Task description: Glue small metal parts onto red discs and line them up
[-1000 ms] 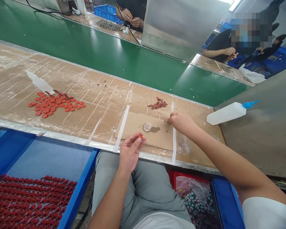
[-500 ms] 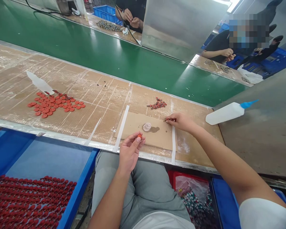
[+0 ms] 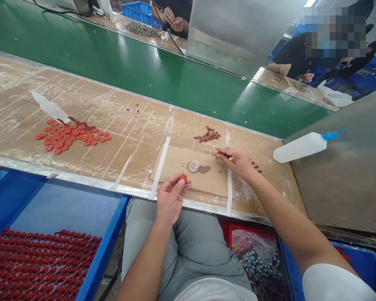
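Note:
My left hand (image 3: 174, 190) pinches a small red disc (image 3: 183, 178) near the bench's front edge. My right hand (image 3: 233, 161) is closed on small dark-red parts (image 3: 224, 155) at the right side of a cardboard sheet (image 3: 172, 163). Between the hands, on that sheet, stands a small clear cup (image 3: 194, 166) beside a dark wet stain. Beyond it lies a pile of small red and dark parts (image 3: 208, 134). A few similar pieces (image 3: 257, 167) lie just right of my right wrist. Many red discs (image 3: 62, 136) are spread on the bench at the left.
A white bottle with a blue nozzle (image 3: 301, 147) leans at the metal wall on the right. A green belt (image 3: 138, 79) runs behind the bench. Below left is a blue tray (image 3: 113, 234) with rows of red pieces. Another person's hands (image 3: 174, 19) work beyond the belt.
My right hand has shifted slightly, and its forearm has swung lower and left, uncovering small pieces right of the wrist. My left hand still pinches the red disc.

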Tool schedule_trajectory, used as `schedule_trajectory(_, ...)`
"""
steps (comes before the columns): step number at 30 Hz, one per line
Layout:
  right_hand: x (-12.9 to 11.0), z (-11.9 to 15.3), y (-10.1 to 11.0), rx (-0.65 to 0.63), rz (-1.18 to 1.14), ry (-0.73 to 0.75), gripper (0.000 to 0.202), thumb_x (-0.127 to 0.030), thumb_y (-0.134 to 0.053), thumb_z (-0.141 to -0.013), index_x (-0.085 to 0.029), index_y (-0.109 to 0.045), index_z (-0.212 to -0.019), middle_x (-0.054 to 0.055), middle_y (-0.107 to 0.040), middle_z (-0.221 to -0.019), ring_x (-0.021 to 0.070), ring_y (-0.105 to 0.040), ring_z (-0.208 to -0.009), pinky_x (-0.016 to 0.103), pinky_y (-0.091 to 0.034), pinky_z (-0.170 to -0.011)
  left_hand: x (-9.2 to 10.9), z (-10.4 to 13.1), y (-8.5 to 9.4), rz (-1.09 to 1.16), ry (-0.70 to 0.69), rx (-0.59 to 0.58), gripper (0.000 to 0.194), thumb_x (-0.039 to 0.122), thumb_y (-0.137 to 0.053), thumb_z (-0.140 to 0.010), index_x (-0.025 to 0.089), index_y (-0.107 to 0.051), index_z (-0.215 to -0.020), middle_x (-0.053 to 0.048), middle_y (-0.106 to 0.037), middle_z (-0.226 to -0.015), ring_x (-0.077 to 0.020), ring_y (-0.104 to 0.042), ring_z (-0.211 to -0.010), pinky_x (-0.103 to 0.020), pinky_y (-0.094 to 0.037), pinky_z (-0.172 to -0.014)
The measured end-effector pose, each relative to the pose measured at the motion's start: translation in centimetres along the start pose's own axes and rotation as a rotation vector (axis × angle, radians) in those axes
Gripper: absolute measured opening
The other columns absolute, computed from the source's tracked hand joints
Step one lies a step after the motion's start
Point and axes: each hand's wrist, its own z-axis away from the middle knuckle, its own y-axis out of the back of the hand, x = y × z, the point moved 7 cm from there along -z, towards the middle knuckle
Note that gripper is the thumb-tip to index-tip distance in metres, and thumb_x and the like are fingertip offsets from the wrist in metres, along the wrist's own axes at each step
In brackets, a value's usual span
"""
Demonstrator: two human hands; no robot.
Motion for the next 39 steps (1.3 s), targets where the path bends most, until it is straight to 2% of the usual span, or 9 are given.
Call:
schedule_trajectory(4,-0.1,0.7,-0.5,0.047,-0.055,-0.092,0.033,-0.038,-0.066,-0.080,-0.022,-0.068,-0.108,0.004,-0.075,-0.090,0.0176,-0.069,-0.079,0.031,-0.053,-0.075,0.0,0.0,0.1,0.003,-0.004,0.008,0.024,0.021,-0.075,-0.072,0.019,-0.073,-0.096,-0.003,-0.073,-0.097,-0.0104,-0.068,-0.083,-0.022,-0.056,-0.080)
schedule_trajectory(7,0.0,1.2,-0.9,0.088,-0.079,-0.152,0.022,-0.040,-0.068,-0.078,-0.025,-0.073,-0.094,0.002,-0.075,-0.091,0.0194,-0.070,-0.082,0.032,-0.053,-0.076,0.0,0.0,0.1,0.002,-0.004,0.008,0.025,0.021,-0.075,-0.072,0.019,-0.072,-0.096,-0.004,-0.072,-0.097,-0.0106,-0.068,-0.084,-0.022,-0.056,-0.080)
schedule_trajectory(10,-0.5,1.7,-0.9,0.184,-0.156,-0.161,0.020,-0.040,-0.069,-0.077,-0.027,-0.075,-0.090,0.002,-0.075,-0.094,0.0208,-0.070,-0.084,0.035,-0.054,-0.079,0.1,0.1,0.0,0.008,-0.005,0.007,0.024,0.021,-0.075,-0.072,0.019,-0.073,-0.096,-0.003,-0.073,-0.096,-0.0105,-0.069,-0.084,-0.022,-0.056,-0.080)
schedule_trajectory(14,-2.9,2.7,-0.5,0.380,-0.372,-0.134,0.026,-0.037,-0.070,-0.077,-0.024,-0.072,-0.100,0.003,-0.075,-0.093,0.0187,-0.070,-0.079,0.034,-0.056,-0.077,0.2,0.1,-0.1,0.014,-0.018,0.008,0.023,0.020,-0.075,-0.073,0.020,-0.073,-0.095,-0.003,-0.073,-0.096,-0.0103,-0.069,-0.084,-0.021,-0.056,-0.081)
schedule_trajectory(17,-5.3,3.1,-0.9,0.463,-0.444,-0.086,0.031,-0.033,-0.072,-0.076,-0.023,-0.070,-0.105,0.003,-0.075,-0.087,0.0165,-0.069,-0.074,0.032,-0.055,-0.072,0.2,0.0,-0.2,0.015,-0.026,0.002,0.023,0.020,-0.074,-0.074,0.019,-0.073,-0.096,-0.004,-0.073,-0.099,-0.0109,-0.069,-0.086,-0.022,-0.056,-0.083)
schedule_trajectory(20,-7.4,3.1,-1.6,0.484,-0.390,0.009,0.017,-0.030,-0.071,-0.077,-0.024,-0.072,-0.093,0.003,-0.075,-0.088,0.0155,-0.067,-0.072,0.031,-0.055,-0.068,0.1,0.1,-0.2,0.025,-0.028,-0.006,0.024,0.020,-0.073,-0.074,0.019,-0.073,-0.098,-0.004,-0.073,-0.100,-0.0121,-0.069,-0.090,-0.022,-0.055,-0.085)
schedule_trajectory(23,-8.6,2.9,-2.3,0.483,-0.307,0.116,0.015,-0.026,-0.069,-0.079,-0.026,-0.072,-0.093,0.002,-0.075,-0.087,0.0149,-0.065,-0.070,0.032,-0.055,-0.069,0.1,0.1,-0.2,0.030,-0.030,-0.013,0.024,0.019,-0.074,-0.073,0.019,-0.073,-0.097,-0.004,-0.073,-0.101,-0.0126,-0.069,-0.090,-0.023,-0.055,-0.084)
schedule_trajectory(28,-8.7,2.8,-2.9,0.519,-0.293,0.189,0.017,-0.022,-0.069,-0.079,-0.026,-0.071,-0.095,0.002,-0.074,-0.085,0.0151,-0.065,-0.068,0.033,-0.055,-0.068,0.2,0.1,-0.1,0.038,-0.020,-0.014,0.024,0.020,-0.074,-0.074,0.018,-0.073,-0.097,-0.004,-0.073,-0.098,-0.0120,-0.069,-0.088,-0.023,-0.056,-0.084)
schedule_trajectory(39,-9.1,2.9,-3.4,0.475,-0.213,0.235,0.011,-0.023,-0.069,-0.079,-0.025,-0.071,-0.090,0.002,-0.072,-0.076,0.0149,-0.064,-0.064,0.032,-0.055,-0.065,0.1,0.0,0.0,0.035,-0.018,-0.009,0.025,0.020,-0.074,-0.073,0.019,-0.073,-0.098,-0.004,-0.073,-0.098,-0.0127,-0.069,-0.089,-0.023,-0.056,-0.084)
